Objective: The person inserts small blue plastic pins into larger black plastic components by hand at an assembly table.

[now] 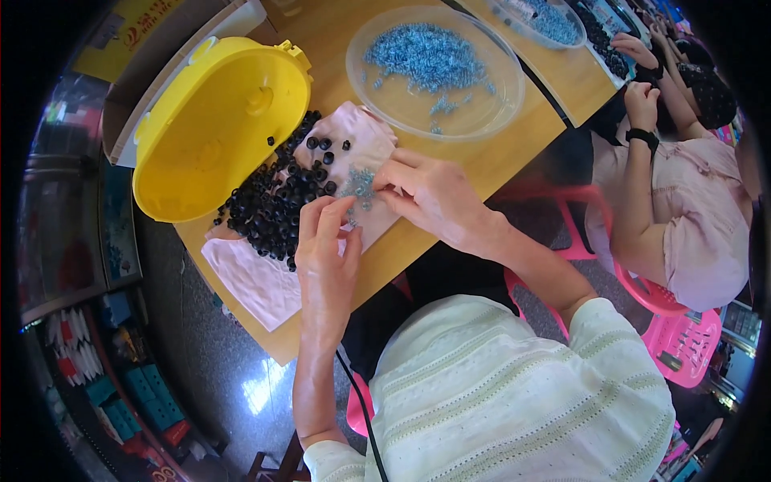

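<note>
A pink cloth (261, 279) lies on the table under a heap of small black ring-like pieces (285, 189). On the cloth between my hands is a small cluster of tiny pale-blue translucent pieces (361, 183). My left hand (325, 245) is at the near edge of the black heap, its thumb and fingertips drawn together by the pale-blue pieces. Across from it, my right hand (438, 197) has its fingers bent in a pinch at the right side of the cluster. What either pinch holds is too small to make out.
A yellow plastic shell (169, 165) stands tilted behind the black heap. Farther back lies a round translucent tray (514, 95) with many blue pieces. A second tray (580, 38) is beyond a table gap. Another person (683, 185) sits at right, near pink stools (691, 345).
</note>
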`<state>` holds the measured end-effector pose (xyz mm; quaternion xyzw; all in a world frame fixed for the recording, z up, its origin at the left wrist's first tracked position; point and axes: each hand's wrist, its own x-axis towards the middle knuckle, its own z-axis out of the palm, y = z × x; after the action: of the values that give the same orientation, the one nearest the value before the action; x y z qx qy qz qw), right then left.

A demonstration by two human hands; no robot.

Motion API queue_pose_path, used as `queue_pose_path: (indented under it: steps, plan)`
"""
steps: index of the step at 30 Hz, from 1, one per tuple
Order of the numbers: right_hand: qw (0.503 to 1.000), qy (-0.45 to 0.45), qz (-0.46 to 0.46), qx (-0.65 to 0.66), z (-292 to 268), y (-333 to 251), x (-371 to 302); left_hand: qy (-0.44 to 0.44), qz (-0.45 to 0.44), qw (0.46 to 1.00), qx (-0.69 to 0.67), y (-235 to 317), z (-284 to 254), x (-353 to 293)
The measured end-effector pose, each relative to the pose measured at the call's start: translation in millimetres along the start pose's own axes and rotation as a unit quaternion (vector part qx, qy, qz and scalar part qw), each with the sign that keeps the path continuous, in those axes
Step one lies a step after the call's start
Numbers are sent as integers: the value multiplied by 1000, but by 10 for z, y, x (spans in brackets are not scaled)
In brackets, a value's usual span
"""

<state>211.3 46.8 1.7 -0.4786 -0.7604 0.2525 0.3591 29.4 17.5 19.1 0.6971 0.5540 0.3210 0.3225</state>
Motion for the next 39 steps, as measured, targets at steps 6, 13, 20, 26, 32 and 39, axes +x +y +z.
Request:
queue_pose_path:
  steps: [6, 13, 20, 26, 32, 39]
  plan:
    - [989, -42, 36, 139, 76, -133, -154, 35, 39, 998, -17, 62, -12, -90]
    - [877, -114, 238, 402, 86, -191, -239, 102, 117, 987, 38, -24, 74, -152]
    - [857, -92, 195, 467, 237, -128, -236, 119, 146, 981, 54, -125, 99, -225]
    - [855, -47, 189, 481, 230, -121, -278, 77, 194, 978, -15, -313, 106, -190]
    - [834, -24, 190, 518, 127, -87, -372, 40, 143, 987, -57, -151, 151, -208]
    - [827, -52, 209, 520, 168, -202, -297, 70, 76, 989, -103, -212, 82, -257]
